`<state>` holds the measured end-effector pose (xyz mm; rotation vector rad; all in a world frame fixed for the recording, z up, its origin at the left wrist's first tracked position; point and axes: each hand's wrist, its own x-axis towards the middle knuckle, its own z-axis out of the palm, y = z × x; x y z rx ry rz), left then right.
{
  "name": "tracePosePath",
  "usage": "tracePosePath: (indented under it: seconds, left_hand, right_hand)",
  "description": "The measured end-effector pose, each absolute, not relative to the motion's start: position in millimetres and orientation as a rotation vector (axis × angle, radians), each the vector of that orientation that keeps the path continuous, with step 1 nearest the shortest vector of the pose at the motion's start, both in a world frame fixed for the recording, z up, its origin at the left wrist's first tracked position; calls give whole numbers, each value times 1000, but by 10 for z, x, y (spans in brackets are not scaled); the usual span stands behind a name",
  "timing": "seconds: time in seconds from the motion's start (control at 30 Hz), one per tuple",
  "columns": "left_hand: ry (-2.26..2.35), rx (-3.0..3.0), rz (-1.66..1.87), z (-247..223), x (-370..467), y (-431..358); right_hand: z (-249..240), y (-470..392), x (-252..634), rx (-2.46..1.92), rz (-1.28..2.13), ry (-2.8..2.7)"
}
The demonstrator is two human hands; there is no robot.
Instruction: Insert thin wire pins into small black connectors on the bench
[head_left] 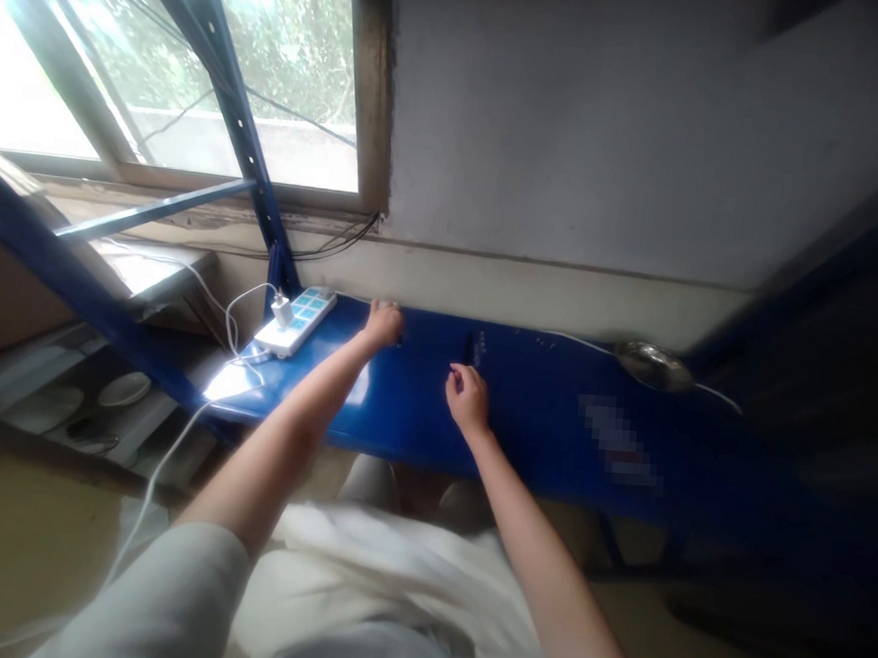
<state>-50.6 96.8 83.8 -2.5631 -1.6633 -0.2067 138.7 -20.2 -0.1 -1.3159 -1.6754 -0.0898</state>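
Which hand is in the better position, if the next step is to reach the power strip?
Probably the left hand: it is nearer to the power strip on the blue table. The right hand is farther off, and the left forearm lies between.

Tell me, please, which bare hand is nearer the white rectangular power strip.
The left bare hand is nearer the white rectangular power strip; the right bare hand is farther along the glossy blue surface.
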Motion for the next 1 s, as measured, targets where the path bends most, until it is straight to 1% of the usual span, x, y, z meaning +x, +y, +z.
tracePosePath:
  seconds: [0.13,0.73,1.0]
  left_hand:
    - [-1704,-2548,-248,795,-539,1002]
    - [-1685,-2595,-237,823,-533,969]
    - [-1689,-2587,-276,868,-552,964]
  right_hand:
    - [-4,-204,1391,-1331,-61,-1678]
    - [-24,-203,1475,-1341,-90,-1657]
    - [-52,-160,1667,-1455,-92,-1603]
